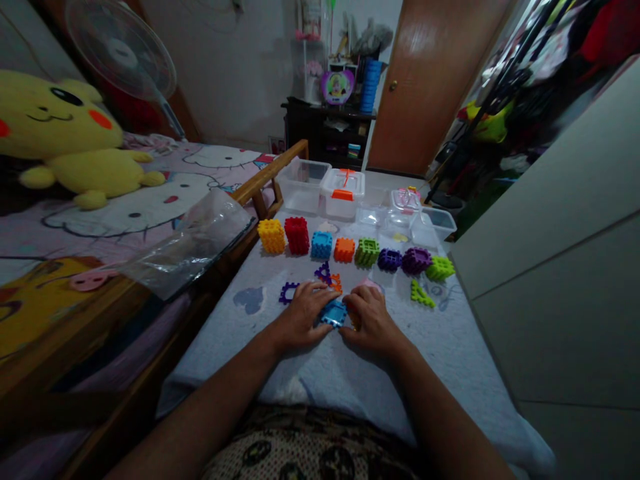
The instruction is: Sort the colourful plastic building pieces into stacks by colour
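Observation:
My left hand point(304, 313) and my right hand point(371, 319) meet over a blue toothed plastic tile point(334, 313) on the grey mattress point(450, 347). Both hands have fingers curled onto the tile's edges. Just beyond the hands lie loose flat pieces: a purple one point(288, 293), another purple one point(324, 271), an orange one point(336, 282) and a green one point(421, 294). Farther back stands a row of assembled cubes: yellow point(271, 235), red point(297, 235), blue point(321, 245), orange point(344, 249), green point(367, 252), purple point(389, 259), dark purple point(417, 260) and lime point(440, 268).
Clear plastic boxes point(305, 183), one with an orange latch point(342, 193), sit behind the cubes. A clear plastic bag point(195, 243) hangs over the wooden bed rail point(260, 183) at left. A yellow plush toy point(65, 137) lies on the bed. A grey cabinet point(565, 267) stands at right.

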The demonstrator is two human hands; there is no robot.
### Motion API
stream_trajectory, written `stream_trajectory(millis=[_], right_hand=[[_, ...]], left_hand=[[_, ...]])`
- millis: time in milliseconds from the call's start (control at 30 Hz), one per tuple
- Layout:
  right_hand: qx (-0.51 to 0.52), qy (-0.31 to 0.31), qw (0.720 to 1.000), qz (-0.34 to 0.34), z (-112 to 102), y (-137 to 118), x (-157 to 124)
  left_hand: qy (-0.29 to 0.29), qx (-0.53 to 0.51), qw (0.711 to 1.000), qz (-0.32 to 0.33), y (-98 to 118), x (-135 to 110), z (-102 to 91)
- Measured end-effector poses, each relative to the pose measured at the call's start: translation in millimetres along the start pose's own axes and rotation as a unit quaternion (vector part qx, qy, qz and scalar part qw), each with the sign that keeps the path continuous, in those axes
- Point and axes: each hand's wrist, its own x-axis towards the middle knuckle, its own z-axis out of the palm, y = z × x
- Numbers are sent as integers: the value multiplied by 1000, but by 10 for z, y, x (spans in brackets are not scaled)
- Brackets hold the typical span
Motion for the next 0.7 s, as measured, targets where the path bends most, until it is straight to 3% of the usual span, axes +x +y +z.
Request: stream_trajectory(millis=[233, 333, 567, 700], right_hand=[[60, 124, 989, 46, -100, 299, -24], [71, 149, 984, 72, -123, 399, -34], [91, 137, 984, 62, -87, 409, -7], [76, 82, 994, 15, -69, 259, -14]], left_hand=[[-1, -11, 1000, 9, -13, 51, -47], [2, -10, 1000, 15, -19, 53, -74], [47, 0, 999, 9, -38, 47, -182], [47, 5, 999, 1, -34, 97, -122]])
